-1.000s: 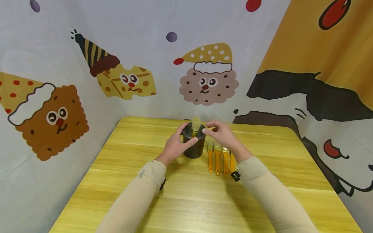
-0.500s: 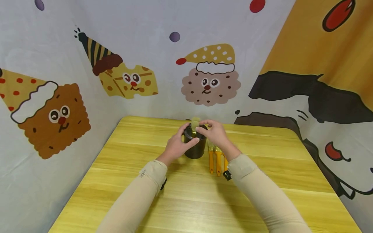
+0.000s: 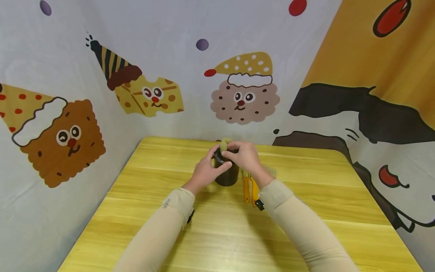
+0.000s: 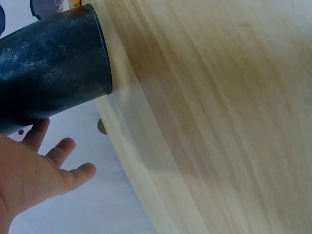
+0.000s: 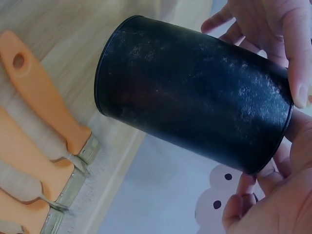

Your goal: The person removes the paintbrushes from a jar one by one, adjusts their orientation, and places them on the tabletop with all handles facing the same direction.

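Observation:
A black cylindrical cup [image 3: 227, 178] stands upright near the far edge of the table. My left hand [image 3: 205, 170] grips it near the rim, thumb on the near side and fingers on the far side. Pale bristles of a paintbrush [image 3: 223, 146] stick up out of the cup, its lower part hidden inside. My right hand [image 3: 247, 156] pinches this brush at the mouth of the cup. In the right wrist view, the cup's scuffed side [image 5: 190, 97] lies between both hands, and the brush is out of sight.
Several orange-handled paintbrushes [image 3: 246, 189] lie in a row right of the cup, partly covered by my right forearm. The right wrist view shows their handles [image 5: 46, 97] close up. A cartoon-printed cloth [image 3: 163, 45] hangs behind the wooden table [image 3: 217, 238].
My right hand has moved left from the cup's rim to the brush inside. The bristles now look narrower, as if turned. My left hand has stayed on the cup.

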`<state>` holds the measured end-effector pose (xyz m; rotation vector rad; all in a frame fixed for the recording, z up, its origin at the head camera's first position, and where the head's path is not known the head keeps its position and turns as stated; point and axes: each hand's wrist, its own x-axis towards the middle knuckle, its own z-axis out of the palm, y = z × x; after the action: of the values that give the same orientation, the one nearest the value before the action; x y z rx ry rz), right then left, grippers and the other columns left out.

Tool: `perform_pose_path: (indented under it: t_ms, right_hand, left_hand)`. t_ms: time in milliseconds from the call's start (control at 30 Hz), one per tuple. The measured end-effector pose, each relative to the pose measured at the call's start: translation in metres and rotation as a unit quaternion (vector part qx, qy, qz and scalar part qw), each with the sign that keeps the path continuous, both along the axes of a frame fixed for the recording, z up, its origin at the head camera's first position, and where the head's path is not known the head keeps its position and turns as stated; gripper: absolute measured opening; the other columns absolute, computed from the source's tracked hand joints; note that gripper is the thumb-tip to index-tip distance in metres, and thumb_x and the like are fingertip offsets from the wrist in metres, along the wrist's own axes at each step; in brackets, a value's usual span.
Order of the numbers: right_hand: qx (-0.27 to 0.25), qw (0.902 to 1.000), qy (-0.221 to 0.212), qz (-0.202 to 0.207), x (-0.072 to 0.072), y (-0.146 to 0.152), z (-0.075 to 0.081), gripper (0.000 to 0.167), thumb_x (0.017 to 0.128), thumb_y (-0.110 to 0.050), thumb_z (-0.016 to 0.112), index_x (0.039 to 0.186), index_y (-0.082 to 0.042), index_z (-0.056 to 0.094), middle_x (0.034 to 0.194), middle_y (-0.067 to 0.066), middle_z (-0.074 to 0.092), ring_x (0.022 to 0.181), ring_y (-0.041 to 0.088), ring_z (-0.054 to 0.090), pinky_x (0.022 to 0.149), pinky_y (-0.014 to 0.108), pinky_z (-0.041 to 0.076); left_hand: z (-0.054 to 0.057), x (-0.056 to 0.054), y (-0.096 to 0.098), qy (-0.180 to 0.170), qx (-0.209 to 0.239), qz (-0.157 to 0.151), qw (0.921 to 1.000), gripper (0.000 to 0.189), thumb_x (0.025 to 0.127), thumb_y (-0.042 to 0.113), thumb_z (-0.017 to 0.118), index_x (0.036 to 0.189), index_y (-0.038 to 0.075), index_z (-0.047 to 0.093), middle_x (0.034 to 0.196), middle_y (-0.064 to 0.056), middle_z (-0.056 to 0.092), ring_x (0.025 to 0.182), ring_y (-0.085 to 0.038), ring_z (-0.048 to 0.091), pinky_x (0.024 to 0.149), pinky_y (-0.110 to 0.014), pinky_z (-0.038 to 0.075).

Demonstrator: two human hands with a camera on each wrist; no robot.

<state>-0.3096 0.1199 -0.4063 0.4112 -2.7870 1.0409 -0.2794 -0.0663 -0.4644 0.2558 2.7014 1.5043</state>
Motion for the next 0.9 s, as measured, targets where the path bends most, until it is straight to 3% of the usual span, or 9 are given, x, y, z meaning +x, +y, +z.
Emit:
perform_pose_path:
  t_ms: [167,233,400,533,667,900]
  right_hand:
    - [0.034,0.9989,0.027,-0.017,-0.001,-0.004,-0.003,0.034,0.098,-0.043,0.079,0.121,-0.017,0.082,0.115,0.002,0.082,0.109,0.027,0.074,0.116,0.060,0.041]
    - [0.021,0.9994,0.016,-0.021,0.000,-0.003,-0.003,0.034,0.100,-0.041,0.077,0.122,-0.016,0.082,0.118,0.004,0.082,0.109,0.028,0.074,0.116,0.059,0.044]
    - [-0.073,0.9955,-0.058,-0.018,0.002,0.005,0.005,0.036,0.102,-0.039,0.073,0.127,-0.013,0.077,0.130,0.009,0.078,0.119,0.031,0.071,0.103,0.053,0.057]
    - [-0.160,0.9813,-0.106,-0.013,0.003,0.016,0.015,0.034,0.105,-0.039,0.071,0.126,-0.013,0.074,0.135,0.012,0.074,0.130,0.033,0.066,0.112,0.056,0.052]
    - [-0.202,0.9730,-0.110,-0.015,0.003,0.025,0.028,0.036,0.105,-0.040,0.071,0.129,-0.013,0.069,0.135,0.013,0.074,0.133,0.034,0.064,0.118,0.059,0.047]
    - [-0.227,0.9685,-0.096,-0.036,0.005,0.041,0.054,0.055,0.105,-0.038,0.071,0.153,-0.017,0.054,0.136,0.014,0.074,0.128,0.034,0.068,0.120,0.056,0.045]
  left_hand:
    - [-0.002,-0.001,0.000,0.001,0.000,0.002,1.0000,0.092,0.085,0.089,0.061,0.162,0.062,0.018,0.171,-0.002,0.042,0.153,-0.044,0.045,0.115,-0.067,0.046]
    - [-0.002,-0.001,0.000,0.002,-0.003,0.002,1.0000,0.092,0.085,0.090,0.061,0.162,0.062,0.018,0.171,-0.002,0.042,0.153,-0.044,0.045,0.115,-0.067,0.046]
    - [-0.002,-0.002,0.000,0.008,-0.004,0.003,1.0000,0.093,0.086,0.089,0.061,0.164,0.059,0.020,0.168,-0.006,0.046,0.151,-0.044,0.048,0.113,-0.067,0.047]
    - [-0.002,-0.003,0.002,0.009,-0.004,0.007,0.9999,0.095,0.086,0.088,0.062,0.165,0.056,0.022,0.165,-0.006,0.049,0.148,-0.045,0.051,0.112,-0.068,0.048]
    - [-0.002,-0.004,0.002,0.010,-0.001,0.011,0.9999,0.092,0.086,0.087,0.064,0.163,0.060,0.022,0.164,-0.004,0.051,0.147,-0.046,0.051,0.113,-0.068,0.047]
    - [-0.002,-0.003,0.002,0.007,0.005,0.012,0.9999,0.088,0.084,0.087,0.065,0.158,0.068,0.020,0.165,-0.005,0.050,0.148,-0.045,0.051,0.114,-0.068,0.047]
